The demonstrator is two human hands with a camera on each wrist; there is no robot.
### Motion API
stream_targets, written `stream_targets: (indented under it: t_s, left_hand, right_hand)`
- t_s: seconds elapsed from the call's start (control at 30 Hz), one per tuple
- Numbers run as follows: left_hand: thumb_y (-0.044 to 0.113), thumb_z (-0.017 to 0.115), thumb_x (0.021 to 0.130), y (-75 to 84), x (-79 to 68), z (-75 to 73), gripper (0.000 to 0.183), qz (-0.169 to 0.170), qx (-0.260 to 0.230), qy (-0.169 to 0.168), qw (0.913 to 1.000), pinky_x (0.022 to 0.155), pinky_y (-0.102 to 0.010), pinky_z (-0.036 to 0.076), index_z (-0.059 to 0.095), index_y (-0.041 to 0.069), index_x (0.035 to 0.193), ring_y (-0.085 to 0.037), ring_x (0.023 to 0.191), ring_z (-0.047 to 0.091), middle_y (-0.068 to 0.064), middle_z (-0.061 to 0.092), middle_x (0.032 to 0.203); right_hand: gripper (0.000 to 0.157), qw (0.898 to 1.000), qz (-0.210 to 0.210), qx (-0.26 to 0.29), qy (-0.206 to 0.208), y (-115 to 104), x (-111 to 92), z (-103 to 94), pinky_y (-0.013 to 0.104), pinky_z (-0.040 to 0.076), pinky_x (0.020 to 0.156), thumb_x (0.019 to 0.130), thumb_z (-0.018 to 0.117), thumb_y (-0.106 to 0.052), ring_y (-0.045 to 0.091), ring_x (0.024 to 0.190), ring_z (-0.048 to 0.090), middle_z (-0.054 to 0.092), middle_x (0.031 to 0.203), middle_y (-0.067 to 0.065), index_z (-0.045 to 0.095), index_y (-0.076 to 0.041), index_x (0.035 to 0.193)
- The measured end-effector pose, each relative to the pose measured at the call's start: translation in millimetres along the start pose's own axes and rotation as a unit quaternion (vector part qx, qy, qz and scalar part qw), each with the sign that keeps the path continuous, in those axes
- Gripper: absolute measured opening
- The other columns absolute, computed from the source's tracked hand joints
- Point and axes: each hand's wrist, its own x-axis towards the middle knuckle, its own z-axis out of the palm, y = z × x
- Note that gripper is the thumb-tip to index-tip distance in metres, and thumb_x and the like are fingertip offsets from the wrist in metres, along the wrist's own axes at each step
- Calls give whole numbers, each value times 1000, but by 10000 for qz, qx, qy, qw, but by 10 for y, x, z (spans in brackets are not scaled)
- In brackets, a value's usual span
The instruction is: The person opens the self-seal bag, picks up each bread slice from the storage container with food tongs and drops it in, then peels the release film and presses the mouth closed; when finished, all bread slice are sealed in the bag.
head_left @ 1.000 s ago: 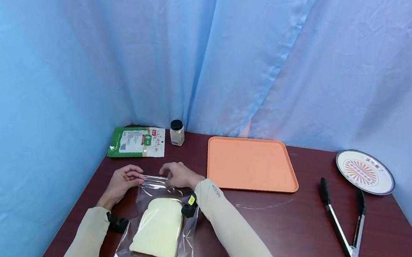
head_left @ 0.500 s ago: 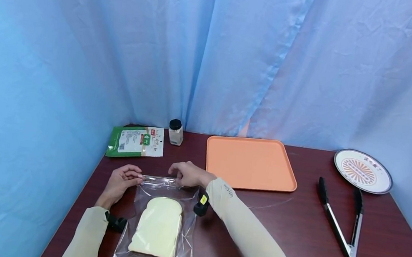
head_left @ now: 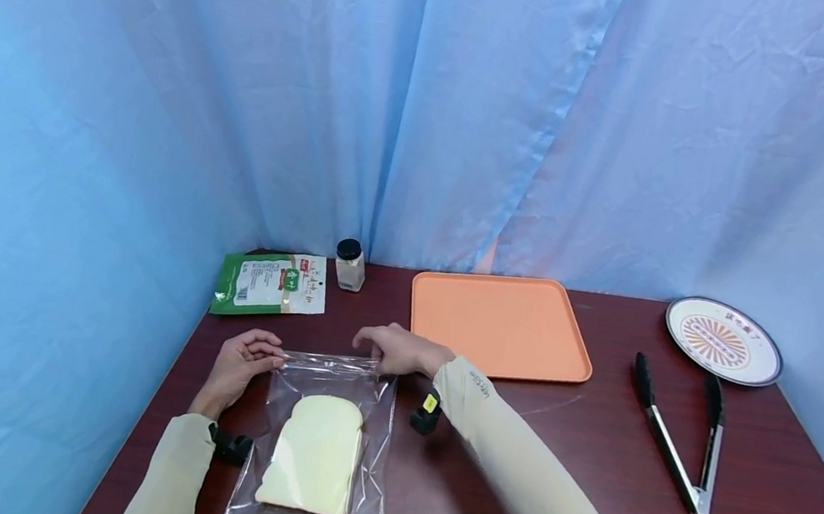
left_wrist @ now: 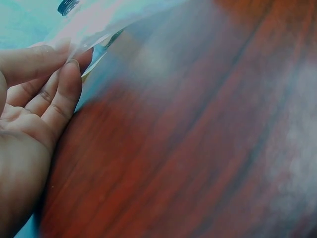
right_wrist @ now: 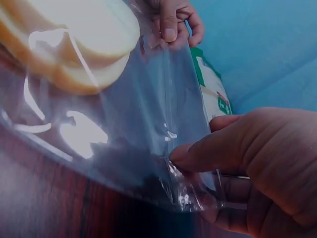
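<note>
A clear zip bag (head_left: 376, 454) with slices of white bread (head_left: 311, 456) inside lies at the front of the table, its mouth toward the back. My left hand (head_left: 238, 368) pinches the bag's top left corner between thumb and fingertips, seen close in the left wrist view. At the top right corner, my right hand (head_left: 402, 351) pinches the seal strip, the thumb (right_wrist: 198, 151) on top and fingers behind the film in the right wrist view. The bread shows at least two stacked slices (right_wrist: 94, 74) through the plastic.
Behind the bag lie a green and white packet (head_left: 269, 284) and a small black-capped jar (head_left: 350, 266). An orange tray (head_left: 499, 325) stands just beyond my right hand. Farther right are spread tongs (head_left: 678, 452) and a round patterned plate (head_left: 723, 340). A blue curtain (head_left: 471, 129) closes off the back.
My right hand has slid rightward along the bag's top edge, from near its middle to the right corner. My left hand has stayed at the left corner.
</note>
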Motion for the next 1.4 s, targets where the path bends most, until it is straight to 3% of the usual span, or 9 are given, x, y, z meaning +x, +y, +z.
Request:
stream_targets:
  t_s: [0.47, 0.6, 0.83, 1.1, 1.23, 1.4]
  left_hand:
    - [-3, 71, 88, 22, 48, -5, 40, -138, 267, 135, 9995, 74, -16, 58, 51, -20, 120, -2, 79, 71, 8, 76, 87]
    - [-2, 71, 89, 67, 109, -12, 39, -327, 466, 176, 9982, 76, -16, 58, 53, -17, 121, -1, 79, 71, 8, 75, 87]
    - [-3, 69, 91, 161, 268, -19, 38, -787, 903, 148, 9927, 73, -19, 59, 53, -13, 124, -2, 76, 70, -8, 75, 93]
    - [-3, 65, 92, 226, 380, 9, 37, -1063, 1069, 93, 9885, 70, -22, 58, 52, -11, 126, -3, 74, 68, -8, 74, 93]
    - [0, 64, 94, 256, 397, 18, 36, -1163, 1455, 19, 9825, 69, -23, 58, 52, -10, 127, -5, 74, 66, -13, 72, 94]
    - [8, 62, 97, 348, 411, 0, 37, -1216, 2229, -62, 9672, 72, -27, 57, 53, -5, 130, -14, 82, 67, -23, 69, 106]
  right_hand:
    - [53, 9989, -85, -437, 168, 141, -122, -65, 25, 53, 78, 87, 65, 2, 6, 77, 60, 68, 87, 1, 55, -13, 137]
    - [53, 9989, -33, -334, 317, 157, -118, -57, 25, 53, 79, 88, 62, 5, 7, 80, 61, 68, 90, 1, 54, -13, 137]
    - [57, 9978, 205, 38, 630, 235, -65, -9, 25, 53, 77, 88, 55, 11, 10, 82, 61, 66, 95, 4, 52, -12, 140]
    - [56, 9934, 453, 285, 1010, 290, -39, 21, 29, 52, 82, 89, 57, 11, 14, 87, 60, 66, 97, 6, 53, -10, 140]
    - [53, 9924, 409, 241, 1138, 292, -75, -4, 32, 54, 87, 90, 61, 5, 16, 92, 61, 66, 104, 8, 52, -9, 141]
    - [52, 9878, 343, 165, 1508, 324, -196, -130, 39, 55, 93, 92, 66, -3, 23, 103, 65, 68, 115, 15, 51, -6, 141]
